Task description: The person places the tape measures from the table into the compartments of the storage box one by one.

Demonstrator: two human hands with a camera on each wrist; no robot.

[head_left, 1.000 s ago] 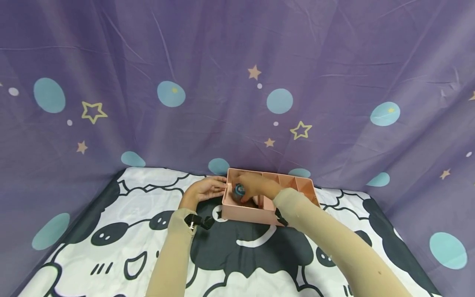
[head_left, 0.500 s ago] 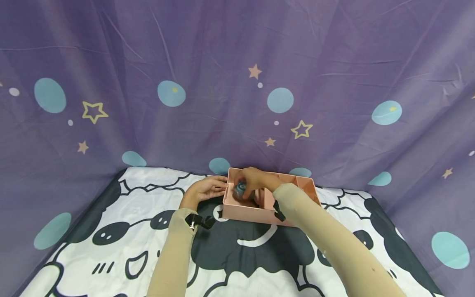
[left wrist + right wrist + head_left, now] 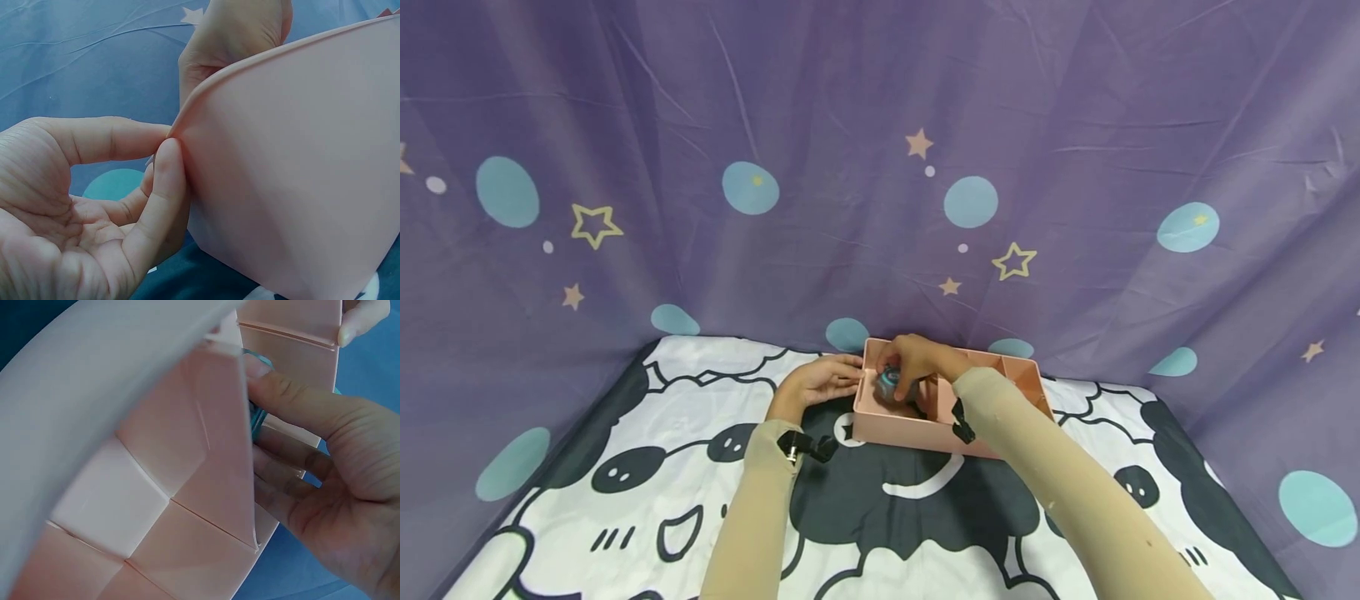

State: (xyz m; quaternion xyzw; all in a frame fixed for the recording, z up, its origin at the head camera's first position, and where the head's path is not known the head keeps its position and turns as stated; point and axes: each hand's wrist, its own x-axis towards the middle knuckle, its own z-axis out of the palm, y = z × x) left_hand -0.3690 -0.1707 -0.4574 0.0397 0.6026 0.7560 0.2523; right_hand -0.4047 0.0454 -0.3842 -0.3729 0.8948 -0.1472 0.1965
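Note:
A long pink divided box (image 3: 895,429) stands on the cloth. My left hand (image 3: 823,382) is at its left end; in the left wrist view, thumb and finger pinch the box's rim (image 3: 187,119). My right hand (image 3: 917,358) reaches down into the large left compartment. Between its thumb and fingers it grips a small round dark-grey and teal thing (image 3: 888,383), whose kind I cannot tell. In the right wrist view a divider (image 3: 225,444) hides much of it, leaving only a teal edge (image 3: 257,428) showing.
Smaller compartments (image 3: 1024,379) lie at the box's right end, partly behind my right forearm. A cartoon-print cloth (image 3: 700,433) covers the table. A purple curtain (image 3: 850,250) with stars and blue spots hangs close behind the box.
My right hand has lifted slightly and its knuckles now show above the box's back rim, the round thing still in its grip. The left hand stays at the box's end.

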